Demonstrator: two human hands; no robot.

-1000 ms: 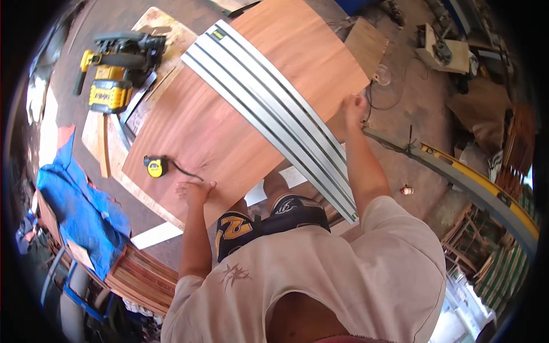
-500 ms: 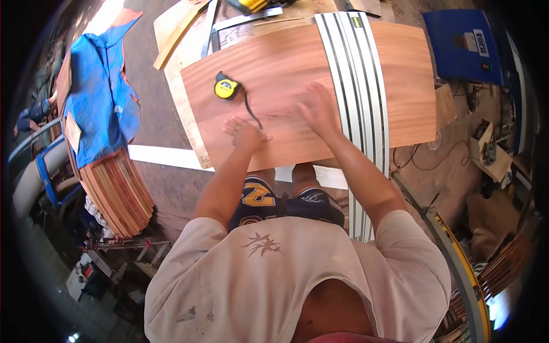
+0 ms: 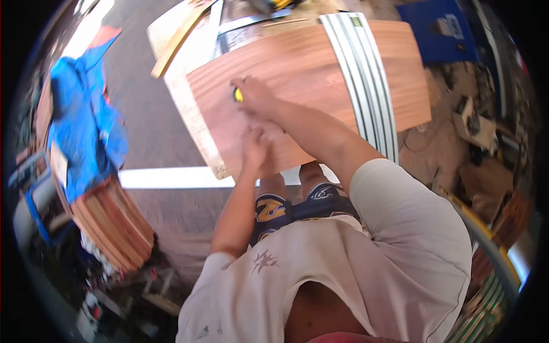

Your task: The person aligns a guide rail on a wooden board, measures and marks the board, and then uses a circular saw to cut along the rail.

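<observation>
My right hand [image 3: 256,98] is closed around a yellow-and-black tape measure [image 3: 238,94], whose yellow side shows past the fingers. Just below it, my left hand [image 3: 255,146] is over the reddish-brown wood panel [image 3: 291,63], fingers curled together. Whatever those fingers hold, if anything, is hidden and blurred. A silver guide rail [image 3: 363,74] with dark stripes lies across the panel, right of both hands.
Under the panel's left edge shows a pale board [image 3: 191,111] with pencil marks. A wood strip [image 3: 177,43] lies at the back. Left are a blue tarp [image 3: 86,126] and stacked boards [image 3: 111,226]. A blue case [image 3: 437,31] stands back right.
My right hand has moved left from the panel's middle and taken hold of the tape measure. My left hand has shifted slightly down and curled from flat. The whole view has turned a little.
</observation>
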